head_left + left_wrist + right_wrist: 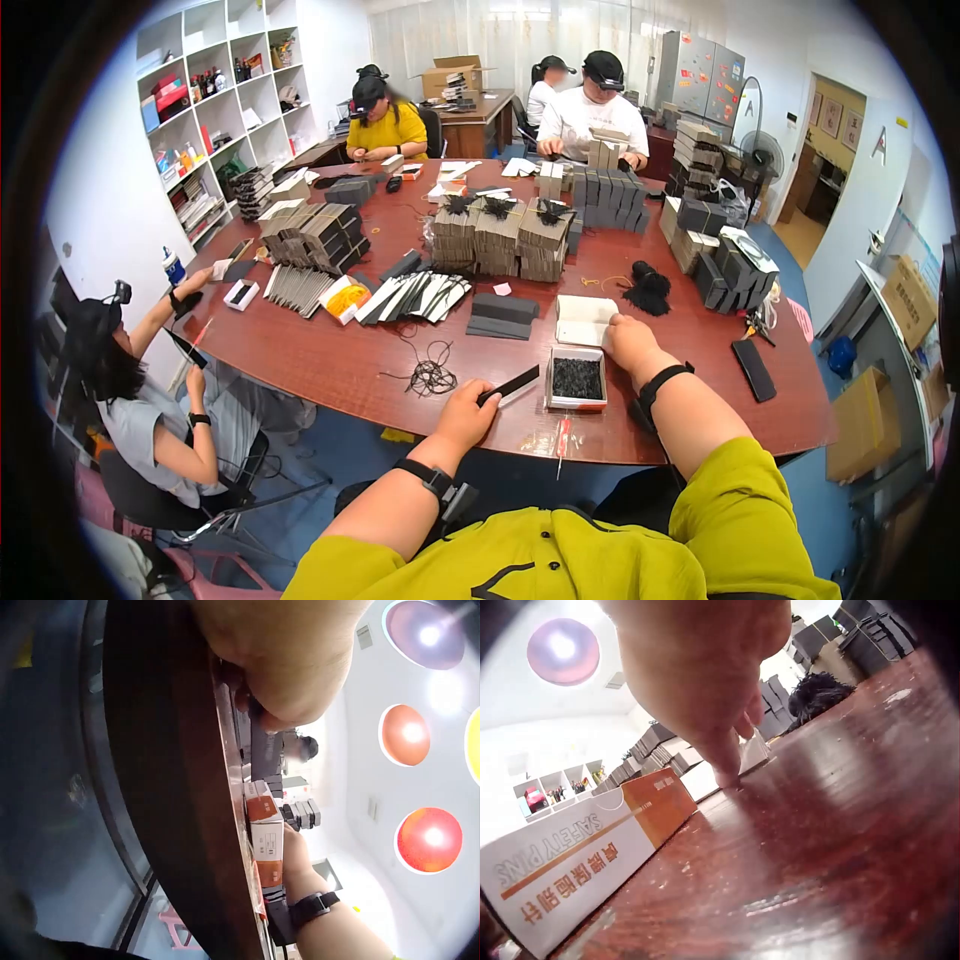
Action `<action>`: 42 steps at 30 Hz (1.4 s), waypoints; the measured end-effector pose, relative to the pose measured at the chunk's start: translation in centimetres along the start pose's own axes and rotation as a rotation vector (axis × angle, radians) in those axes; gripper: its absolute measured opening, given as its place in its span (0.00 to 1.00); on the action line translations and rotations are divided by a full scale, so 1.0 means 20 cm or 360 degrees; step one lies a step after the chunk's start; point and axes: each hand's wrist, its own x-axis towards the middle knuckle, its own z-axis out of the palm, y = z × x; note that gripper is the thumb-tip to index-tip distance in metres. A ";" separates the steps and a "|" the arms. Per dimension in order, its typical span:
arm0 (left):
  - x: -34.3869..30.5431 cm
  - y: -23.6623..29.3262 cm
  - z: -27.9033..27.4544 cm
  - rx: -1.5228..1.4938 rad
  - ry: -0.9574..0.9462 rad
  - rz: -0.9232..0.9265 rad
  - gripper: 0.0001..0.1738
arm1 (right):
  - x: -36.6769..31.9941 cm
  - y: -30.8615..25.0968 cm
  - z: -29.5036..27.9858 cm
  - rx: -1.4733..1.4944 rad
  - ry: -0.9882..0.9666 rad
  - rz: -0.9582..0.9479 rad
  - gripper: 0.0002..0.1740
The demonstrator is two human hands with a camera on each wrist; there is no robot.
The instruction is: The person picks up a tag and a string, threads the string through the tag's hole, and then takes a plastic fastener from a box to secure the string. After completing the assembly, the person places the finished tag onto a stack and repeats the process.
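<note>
My left hand (465, 412) pinches a long, narrow black card (515, 384) at its near end; a pale edge shows beneath it. The card points away over the table, toward an open box (577, 402) of small black pins, whose side in the right wrist view reads "safety pins". Beyond that box, my right hand (635, 345) grips the near right edge of a shallow white box lid (583, 322). Seen from the right wrist, the thumb (726, 769) reaches down along the lid's wall to the tabletop, with other fingers above the rim.
Dark cards (500, 316) and tangled black cord (432, 370) lie left of the lid. A black tassel bundle (648, 288) and a phone (753, 370) are on the right. Bundled card stacks (497, 243) stand mid-table. A red-handled tool (564, 438) lies at the near edge. Other people sit around.
</note>
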 end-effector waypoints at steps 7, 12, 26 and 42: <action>0.00 -0.04 0.03 -0.0372 0.0125 -0.0233 0.10 | -0.10 -0.02 -0.17 0.0002 0.0111 0.0082 0.16; 0.00 0.02 -0.03 -0.0665 0.0103 -0.0480 0.07 | -0.39 -0.12 -0.21 0.1198 0.0366 0.0655 0.09; -0.29 0.29 0.05 -0.0255 -0.1305 0.0113 0.15 | -1.08 -0.48 -0.19 0.2941 0.0191 0.0698 0.05; -0.31 0.23 0.22 0.0171 -0.1052 -0.0066 0.12 | -1.08 -0.57 -0.08 0.1925 -0.0766 0.0320 0.09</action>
